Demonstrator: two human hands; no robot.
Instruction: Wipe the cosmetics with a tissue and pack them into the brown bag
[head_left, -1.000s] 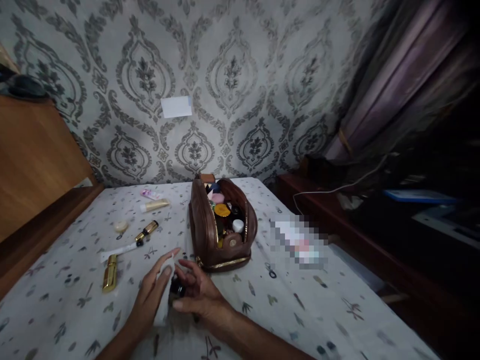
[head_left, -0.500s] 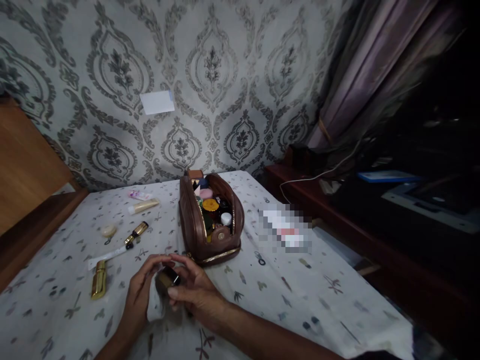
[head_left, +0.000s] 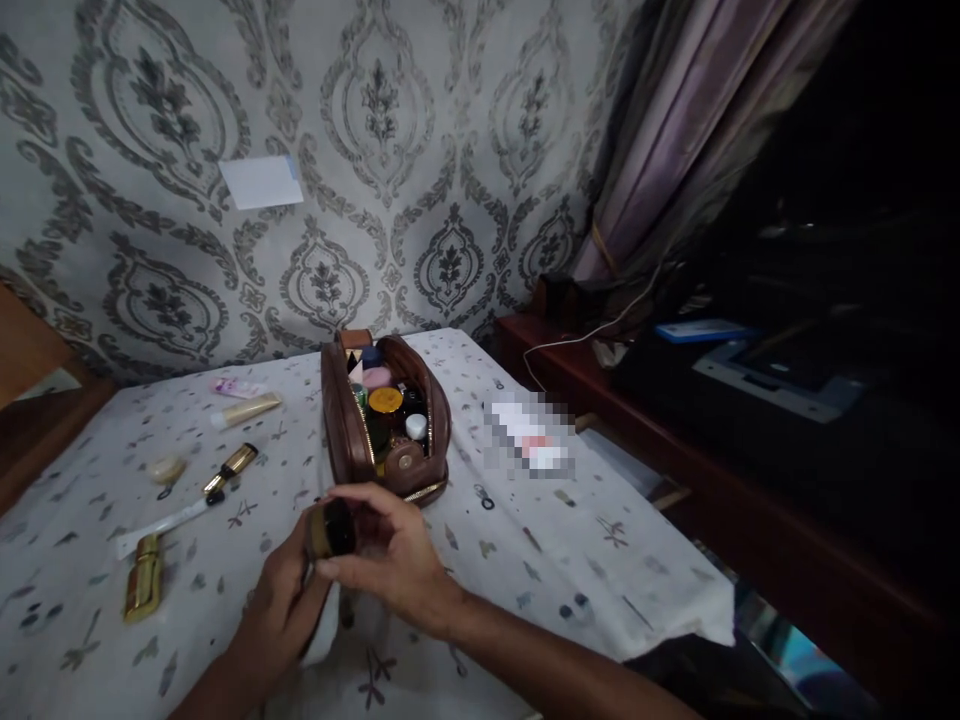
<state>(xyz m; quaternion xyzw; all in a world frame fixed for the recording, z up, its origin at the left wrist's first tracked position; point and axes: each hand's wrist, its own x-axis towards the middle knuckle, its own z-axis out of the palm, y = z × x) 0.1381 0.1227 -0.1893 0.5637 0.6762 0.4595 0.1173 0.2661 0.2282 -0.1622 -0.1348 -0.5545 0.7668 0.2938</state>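
In front of the bag, my left hand [head_left: 281,590] is closed around the left side of a small jar [head_left: 330,528] with a black lid and a brownish body. A white cloth [head_left: 322,630] hangs under that palm. My right hand [head_left: 401,555] spans the jar from the right, its thumb at the lower edge and its fingers at the top. Just beyond stands a brown cosmetic bag [head_left: 341,420], unzipped. Inside it are several containers, among them a jar with a yellow lid [head_left: 385,401] and one with a white cap [head_left: 415,427].
Left on the patterned tablecloth [head_left: 525,600] lie a gold bottle [head_left: 144,580], a black-and-gold tube [head_left: 231,468], a white stick-like item [head_left: 169,525], a round cream item [head_left: 166,469], a beige tube [head_left: 246,410] and a pink tube [head_left: 236,386]. A blurred-out item [head_left: 529,435] lies right.
The view has shifted right, so things appear farther left. The jar has turned, its black lid now facing right. My right hand's fingers have moved up over its top.
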